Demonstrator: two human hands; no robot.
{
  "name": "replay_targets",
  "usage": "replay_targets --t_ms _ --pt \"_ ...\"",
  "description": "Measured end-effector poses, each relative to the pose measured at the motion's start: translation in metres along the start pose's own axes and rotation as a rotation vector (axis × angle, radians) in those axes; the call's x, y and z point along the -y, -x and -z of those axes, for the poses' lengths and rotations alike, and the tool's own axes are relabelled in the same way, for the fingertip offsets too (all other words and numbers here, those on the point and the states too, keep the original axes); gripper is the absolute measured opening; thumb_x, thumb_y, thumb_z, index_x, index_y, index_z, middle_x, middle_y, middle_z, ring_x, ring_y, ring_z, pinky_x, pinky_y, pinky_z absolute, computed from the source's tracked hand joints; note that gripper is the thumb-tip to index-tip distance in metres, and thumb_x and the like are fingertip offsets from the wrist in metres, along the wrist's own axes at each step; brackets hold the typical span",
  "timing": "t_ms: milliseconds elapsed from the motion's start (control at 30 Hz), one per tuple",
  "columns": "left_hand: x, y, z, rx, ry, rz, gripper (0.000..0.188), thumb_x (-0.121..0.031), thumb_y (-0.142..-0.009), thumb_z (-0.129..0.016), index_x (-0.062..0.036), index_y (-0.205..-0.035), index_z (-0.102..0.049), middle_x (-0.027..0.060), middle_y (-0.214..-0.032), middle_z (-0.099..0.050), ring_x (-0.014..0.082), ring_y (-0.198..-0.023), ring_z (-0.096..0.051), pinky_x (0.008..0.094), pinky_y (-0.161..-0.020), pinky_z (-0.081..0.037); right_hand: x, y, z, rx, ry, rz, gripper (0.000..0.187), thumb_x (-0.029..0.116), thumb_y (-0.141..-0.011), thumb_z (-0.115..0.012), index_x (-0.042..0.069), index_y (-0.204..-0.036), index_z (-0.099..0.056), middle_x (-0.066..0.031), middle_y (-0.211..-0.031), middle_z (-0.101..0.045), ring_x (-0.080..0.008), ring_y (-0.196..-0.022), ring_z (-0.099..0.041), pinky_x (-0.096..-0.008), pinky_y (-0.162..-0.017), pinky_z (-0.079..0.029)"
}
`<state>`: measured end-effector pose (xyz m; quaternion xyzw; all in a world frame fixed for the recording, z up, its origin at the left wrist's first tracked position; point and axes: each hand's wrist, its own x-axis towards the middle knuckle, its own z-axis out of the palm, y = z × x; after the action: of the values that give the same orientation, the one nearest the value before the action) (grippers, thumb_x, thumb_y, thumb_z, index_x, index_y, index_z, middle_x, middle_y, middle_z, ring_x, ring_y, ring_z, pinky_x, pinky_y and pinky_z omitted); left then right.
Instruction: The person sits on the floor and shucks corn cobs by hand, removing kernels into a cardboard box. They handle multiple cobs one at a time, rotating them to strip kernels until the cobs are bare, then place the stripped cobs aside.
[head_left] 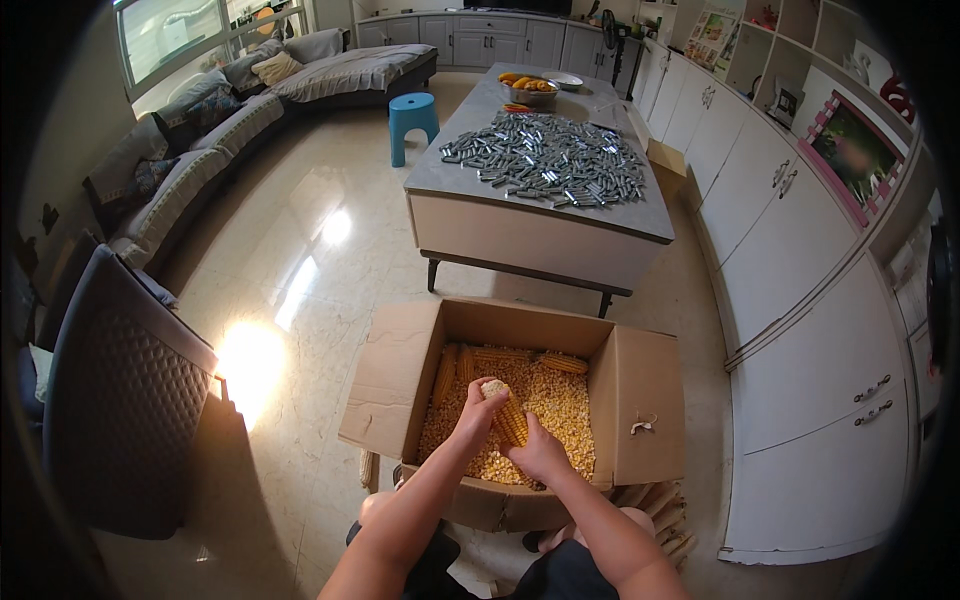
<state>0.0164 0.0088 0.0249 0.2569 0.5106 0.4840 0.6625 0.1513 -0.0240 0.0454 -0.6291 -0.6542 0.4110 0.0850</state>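
Note:
Over an opened cardboard box (648, 400), both my hands grip one corn cob (511, 422). The cob slants, its paler, stripped-looking end up at my left hand (482, 402) and its yellow kernelled part down at my right hand (540, 452). My left fingers wrap around the upper end. Low on the cob, my right hand closes on its side. Loose yellow kernels (565, 415) cover the bottom of the box. Several whole cobs lie on them along the far and left walls, among them a corn cob (562, 363) in the far right corner.
Beyond the box stands a grey-topped table (450, 170) bearing many small metallic cylinders (560, 155) and a bowl of cobs (527, 90). A blue stool (412, 125) is left of it, a quilted chair (140, 390) nearer. Bare cobs (660, 510) lie right of the box; white cabinets (800, 400) line the right.

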Motion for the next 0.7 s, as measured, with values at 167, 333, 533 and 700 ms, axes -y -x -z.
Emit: replay_targets --t_ms 167,333,533,700 --pt "0.001 -0.001 0.003 0.015 0.101 0.045 0.042 -0.015 -0.077 -0.052 -0.0143 -0.117 -0.039 0.0060 -0.103 -0.047 0.0182 -0.094 -0.046 0.0322 -0.074 -0.041 -0.005 -0.003 0.000 -0.004 -0.025 0.009 0.073 0.039 -0.069 -0.063 0.005 -0.126 -0.032 -0.0233 -0.104 -0.056 -0.0360 -0.095 -0.056 -0.0411 -0.081 -0.045" --pt "0.003 -0.004 0.004 -0.010 0.274 0.053 0.041 -0.017 -0.075 -0.055 -0.0118 -0.113 -0.040 0.0064 -0.098 -0.048 0.0166 -0.087 -0.048 0.0302 -0.070 -0.042 -0.002 -0.001 0.000 -0.019 -0.021 0.038 0.073 0.038 -0.069 -0.063 0.003 -0.124 -0.032 -0.0240 -0.103 -0.056 -0.0362 -0.094 -0.057 -0.0410 -0.080 -0.045" --pt "0.008 -0.007 0.005 -0.142 -0.007 0.004 0.034 -0.021 -0.078 -0.059 -0.0065 -0.105 -0.043 0.0067 -0.091 -0.051 0.0153 -0.081 -0.050 0.0312 -0.068 -0.043 0.015 0.006 0.002 0.021 0.086 0.017 0.072 0.038 -0.069 -0.062 0.001 -0.123 -0.032 -0.0244 -0.104 -0.056 -0.0362 -0.094 -0.057 -0.0406 -0.081 -0.045" --pt "-0.006 0.002 0.005 -0.018 -0.011 0.021 0.033 -0.019 -0.079 -0.053 -0.0049 -0.106 -0.041 0.0075 -0.095 -0.049 0.0159 -0.085 -0.049 0.0326 -0.071 -0.043 0.003 0.001 0.004 0.008 -0.120 0.040 0.070 0.037 -0.069 -0.063 0.001 -0.121 -0.034 -0.0241 -0.105 -0.055 -0.0347 -0.097 -0.056 -0.0395 -0.083 -0.045"
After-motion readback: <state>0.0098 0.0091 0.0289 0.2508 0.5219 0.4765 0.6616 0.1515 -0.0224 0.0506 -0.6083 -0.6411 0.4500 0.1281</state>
